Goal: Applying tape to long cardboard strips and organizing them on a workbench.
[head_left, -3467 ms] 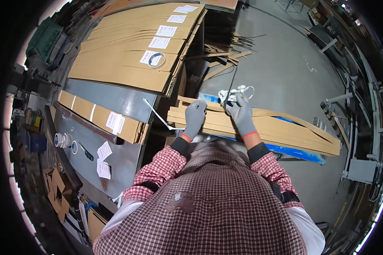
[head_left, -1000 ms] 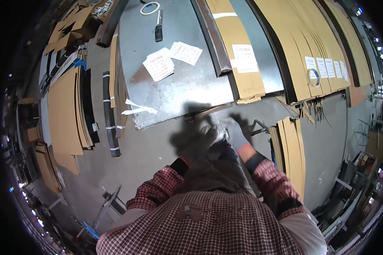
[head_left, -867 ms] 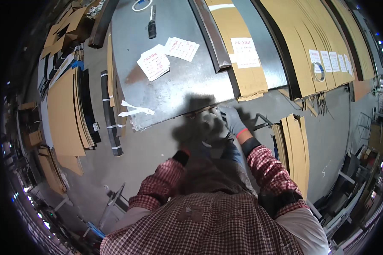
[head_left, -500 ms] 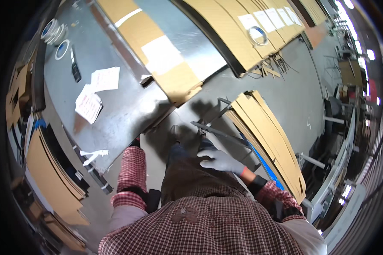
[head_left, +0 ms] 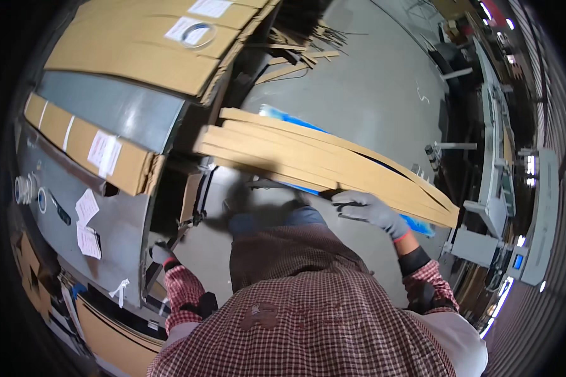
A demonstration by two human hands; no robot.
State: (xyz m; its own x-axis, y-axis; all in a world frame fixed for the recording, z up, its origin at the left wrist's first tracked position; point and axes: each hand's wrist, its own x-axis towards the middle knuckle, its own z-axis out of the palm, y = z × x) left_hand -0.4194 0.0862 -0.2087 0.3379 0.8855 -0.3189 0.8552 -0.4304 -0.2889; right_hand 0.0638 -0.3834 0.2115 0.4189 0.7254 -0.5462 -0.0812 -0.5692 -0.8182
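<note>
Grey floor point(head_left: 383, 75) beside a laden steel bench point(head_left: 124, 223)

Across the floor from the bench's right edge lies a stack of cardboard strips point(head_left: 321, 160), the piece nearest the right hand point(head_left: 358, 206), with a blue support point(head_left: 418, 227) showing beneath it. That grey-gloved hand is at the stack's near edge, palm downward, fingers loosely extended and released; whether it touches the strips is unclear. Just beside the bench's right edge, above its lower right corner, is the left hand point(head_left: 162, 252), also gloved; its fingers are too dark to tell whether they grasp anything.

A white strip point(head_left: 119, 289) lies by that corner. Toward the left edge sit tape rolls point(head_left: 25, 188), a black-handled tool point(head_left: 61, 212) and printed sheets point(head_left: 88, 242). Farther up are a white-banded cardboard bundle point(head_left: 80, 139) and a broad cardboard stack point(head_left: 126, 47).
</note>
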